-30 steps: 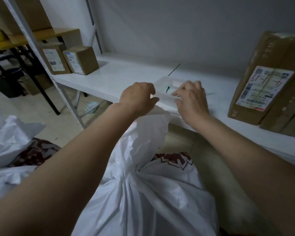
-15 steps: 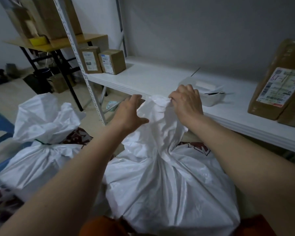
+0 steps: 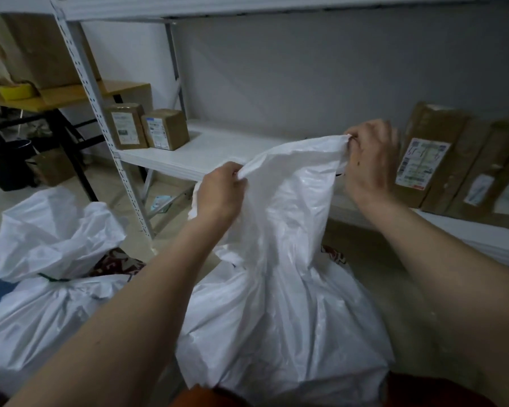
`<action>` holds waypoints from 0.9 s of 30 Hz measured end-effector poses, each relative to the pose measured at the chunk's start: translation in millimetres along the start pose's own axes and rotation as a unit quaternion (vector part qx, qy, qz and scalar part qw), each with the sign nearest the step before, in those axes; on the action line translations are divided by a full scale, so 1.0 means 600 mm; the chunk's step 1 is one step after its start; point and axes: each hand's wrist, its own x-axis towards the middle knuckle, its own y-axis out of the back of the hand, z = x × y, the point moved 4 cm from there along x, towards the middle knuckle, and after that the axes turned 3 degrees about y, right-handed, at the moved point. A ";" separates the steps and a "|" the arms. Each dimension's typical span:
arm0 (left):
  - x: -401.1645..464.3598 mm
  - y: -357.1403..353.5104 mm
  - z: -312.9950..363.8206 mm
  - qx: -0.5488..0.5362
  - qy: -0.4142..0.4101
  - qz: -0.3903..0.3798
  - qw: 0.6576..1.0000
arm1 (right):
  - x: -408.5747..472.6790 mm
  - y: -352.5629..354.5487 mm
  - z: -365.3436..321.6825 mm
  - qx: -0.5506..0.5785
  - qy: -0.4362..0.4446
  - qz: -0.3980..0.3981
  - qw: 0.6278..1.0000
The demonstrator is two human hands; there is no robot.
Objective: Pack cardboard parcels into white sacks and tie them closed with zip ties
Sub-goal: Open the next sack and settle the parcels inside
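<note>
A full white sack (image 3: 279, 312) stands on the floor right in front of me. My left hand (image 3: 219, 193) grips the left part of its upper edge, and my right hand (image 3: 370, 163) pinches the right corner of that edge higher up, so the mouth is stretched between them. A thin dark strand shows by my right hand, too small to identify. To the left lies a second white sack (image 3: 41, 289), its neck closed with a green zip tie (image 3: 52, 279). What the front sack contains is hidden.
A white metal shelf (image 3: 194, 157) runs behind the sacks. Two small cardboard parcels (image 3: 149, 129) stand at its left end, and larger labelled parcels (image 3: 441, 160) lean at its right. A wooden table (image 3: 68, 95) with boxes stands far left. A patterned mat (image 3: 115, 264) lies beneath the sacks.
My hands left the small tray on the shelf, came back to the sack top, then pulled its edge up and apart. The view turned left, showing the tied sack.
</note>
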 end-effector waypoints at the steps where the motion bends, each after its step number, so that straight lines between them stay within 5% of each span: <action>1: -0.004 0.012 0.016 0.008 -0.030 0.019 0.999 | 0.004 0.013 0.003 -0.023 -0.023 -0.017 0.999; 3: -0.019 0.033 0.048 0.035 -0.095 0.048 0.994 | 0.003 0.042 -0.001 -0.057 -0.049 -0.038 0.996; 6: -0.053 0.055 0.095 0.047 -0.171 0.065 0.982 | -0.012 0.080 -0.056 -0.051 0.108 -0.034 0.992; 9: -0.099 0.075 0.132 0.064 -0.231 0.064 0.969 | -0.052 0.077 -0.097 -0.090 0.210 -0.209 0.951; 11: -0.127 0.093 0.142 0.081 -0.238 0.071 0.965 | -0.068 0.093 -0.102 -0.104 0.210 -0.245 0.941; 21: -0.254 0.152 0.107 0.147 -0.129 -0.027 0.980 | -0.056 0.235 -0.085 -0.089 0.188 -0.048 0.977; 24: -0.271 0.186 0.121 0.177 -0.152 0.081 0.969 | -0.043 0.274 -0.087 -0.055 0.189 0.024 0.980; 27: -0.277 0.243 0.147 0.146 -0.170 0.291 0.930 | -0.043 0.289 -0.096 -0.047 0.194 0.045 0.979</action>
